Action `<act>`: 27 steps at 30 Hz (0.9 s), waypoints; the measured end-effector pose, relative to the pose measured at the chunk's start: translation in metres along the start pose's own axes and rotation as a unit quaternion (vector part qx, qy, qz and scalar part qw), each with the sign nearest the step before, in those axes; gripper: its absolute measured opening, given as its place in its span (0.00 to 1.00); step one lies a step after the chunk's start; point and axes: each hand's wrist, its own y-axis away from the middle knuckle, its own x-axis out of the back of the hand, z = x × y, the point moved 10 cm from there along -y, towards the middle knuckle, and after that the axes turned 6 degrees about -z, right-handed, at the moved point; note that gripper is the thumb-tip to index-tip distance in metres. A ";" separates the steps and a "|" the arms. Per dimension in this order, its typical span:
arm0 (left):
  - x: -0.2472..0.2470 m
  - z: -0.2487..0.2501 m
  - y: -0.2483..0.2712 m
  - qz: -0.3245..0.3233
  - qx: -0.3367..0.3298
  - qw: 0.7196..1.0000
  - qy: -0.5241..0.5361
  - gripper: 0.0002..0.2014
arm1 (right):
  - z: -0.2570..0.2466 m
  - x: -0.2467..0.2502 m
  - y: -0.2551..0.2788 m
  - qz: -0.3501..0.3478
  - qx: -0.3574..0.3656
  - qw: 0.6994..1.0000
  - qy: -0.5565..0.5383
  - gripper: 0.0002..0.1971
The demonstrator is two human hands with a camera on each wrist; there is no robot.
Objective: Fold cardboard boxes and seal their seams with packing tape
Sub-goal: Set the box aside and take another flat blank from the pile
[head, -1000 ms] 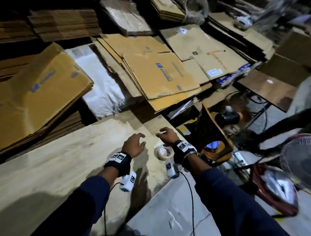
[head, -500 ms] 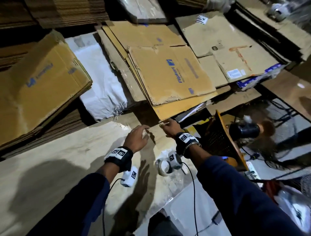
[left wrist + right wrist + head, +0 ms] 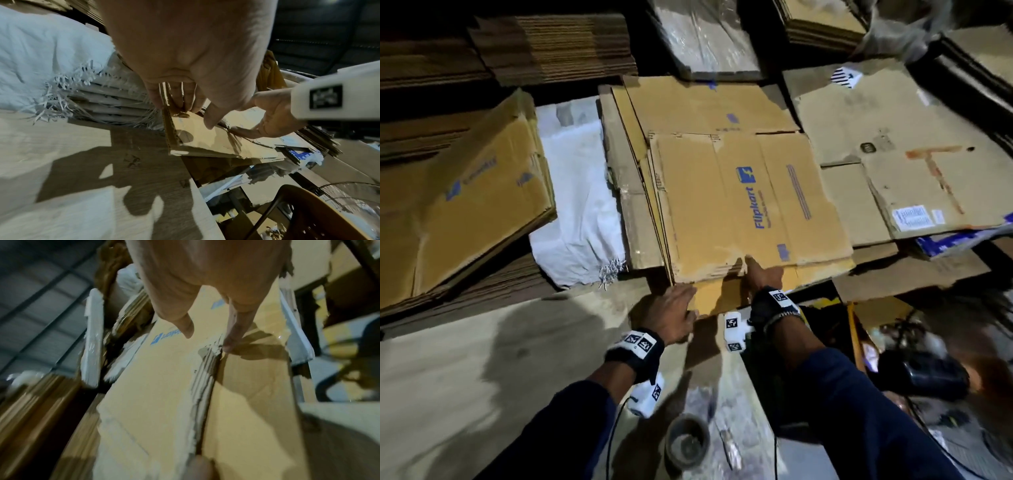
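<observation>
A stack of flattened brown Flipkart boxes (image 3: 739, 205) lies just beyond the wooden table (image 3: 482, 377). My left hand (image 3: 671, 310) grips the near left corner of a lower flattened box (image 3: 715, 296). In the left wrist view its fingers (image 3: 174, 97) curl round the flap's edge (image 3: 201, 138) and the thumb lies on top. My right hand (image 3: 756, 274) reaches to the stack's front edge. Its straight fingertip (image 3: 230, 344) touches the slot between two flaps (image 3: 160, 386), and the thumb hovers above the board. A roll of packing tape (image 3: 687, 442) lies on the table behind my wrists.
A white woven sack (image 3: 578, 205) lies left of the stack, beside another tilted pile of flat boxes (image 3: 465, 205). More worn cardboard (image 3: 893, 171) lies on the right. Past the table's right edge are an orange crate (image 3: 859, 329) and a dark fan motor (image 3: 921, 373).
Both hands have left the tape roll and reached forward to the box stack. The left hand has taken hold of a box corner. The view has moved forward with them.
</observation>
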 end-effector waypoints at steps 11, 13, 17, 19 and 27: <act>0.003 -0.014 -0.005 0.051 0.009 0.998 0.037 0.30 | -0.006 -0.016 -0.050 -0.050 -0.022 0.961 -0.270 0.51; 0.010 -0.023 -0.003 0.047 0.063 0.985 0.151 0.33 | 0.003 -0.022 -0.080 -0.054 -0.034 0.960 -0.272 0.57; 0.044 -0.022 0.001 0.047 0.138 0.905 0.400 0.46 | -0.019 -0.006 -0.033 -0.098 -0.039 0.968 -0.226 0.24; 0.079 -0.007 0.007 0.079 0.113 0.858 0.495 0.46 | -0.023 -0.007 -0.016 -0.133 -0.025 0.969 -0.209 0.20; 0.185 0.072 0.037 0.074 0.031 0.822 0.564 0.39 | -0.005 -0.001 0.092 -0.148 0.014 0.961 -0.235 0.29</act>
